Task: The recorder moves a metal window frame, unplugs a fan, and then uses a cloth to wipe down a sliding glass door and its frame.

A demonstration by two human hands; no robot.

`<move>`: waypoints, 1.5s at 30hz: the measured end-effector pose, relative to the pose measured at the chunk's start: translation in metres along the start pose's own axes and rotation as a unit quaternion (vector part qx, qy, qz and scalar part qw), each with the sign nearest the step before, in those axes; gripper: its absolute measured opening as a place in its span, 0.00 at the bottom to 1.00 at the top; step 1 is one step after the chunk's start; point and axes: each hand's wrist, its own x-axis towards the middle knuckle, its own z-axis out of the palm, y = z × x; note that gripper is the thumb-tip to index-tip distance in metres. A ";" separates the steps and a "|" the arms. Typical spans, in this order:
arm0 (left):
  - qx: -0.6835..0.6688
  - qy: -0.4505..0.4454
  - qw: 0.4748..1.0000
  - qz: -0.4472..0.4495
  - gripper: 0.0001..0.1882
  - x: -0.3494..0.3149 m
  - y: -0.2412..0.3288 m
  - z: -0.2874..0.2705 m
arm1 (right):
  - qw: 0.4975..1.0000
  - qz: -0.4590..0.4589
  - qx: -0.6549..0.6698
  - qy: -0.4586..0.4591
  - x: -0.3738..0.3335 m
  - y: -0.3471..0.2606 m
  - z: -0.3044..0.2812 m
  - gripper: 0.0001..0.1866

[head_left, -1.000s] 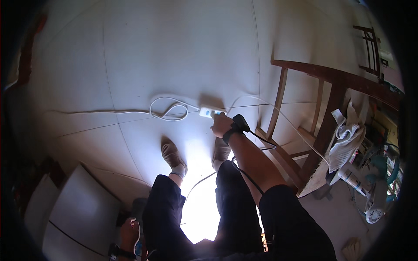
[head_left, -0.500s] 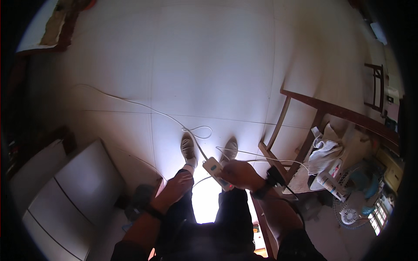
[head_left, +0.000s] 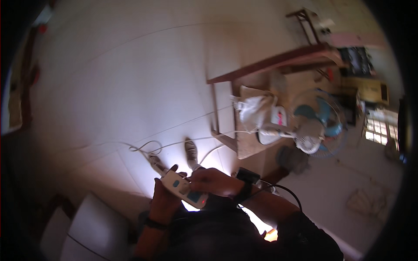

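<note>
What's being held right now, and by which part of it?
A white oblong plastic power strip: the left hand grips it near its corded end; the right hand is at its middle, grip unclear.

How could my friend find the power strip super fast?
Start at the big wooden-framed table on the right, then go down and left to the shoes. Just below them, the left hand holds the power strip, with the right hand against it. Unlike anything beside it, it's a long white block with blue patches and a tiny red light.
</note>
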 end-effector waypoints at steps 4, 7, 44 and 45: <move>0.415 0.076 0.907 0.005 0.28 -0.005 -0.019 0.027 | 0.992 -0.084 -0.068 0.061 -0.021 0.018 -0.007 0.14; 0.225 0.171 0.956 -0.073 0.26 -0.004 -0.026 0.020 | 0.965 -0.113 -0.211 0.109 -0.036 0.017 -0.003 0.17; 0.626 0.258 0.735 0.032 0.19 -0.036 -0.018 0.015 | 0.891 -0.148 -0.313 0.293 -0.118 0.050 -0.072 0.16; 0.602 0.271 0.751 0.024 0.18 -0.036 -0.014 0.019 | 0.896 -0.128 -0.292 0.309 -0.112 0.042 -0.085 0.14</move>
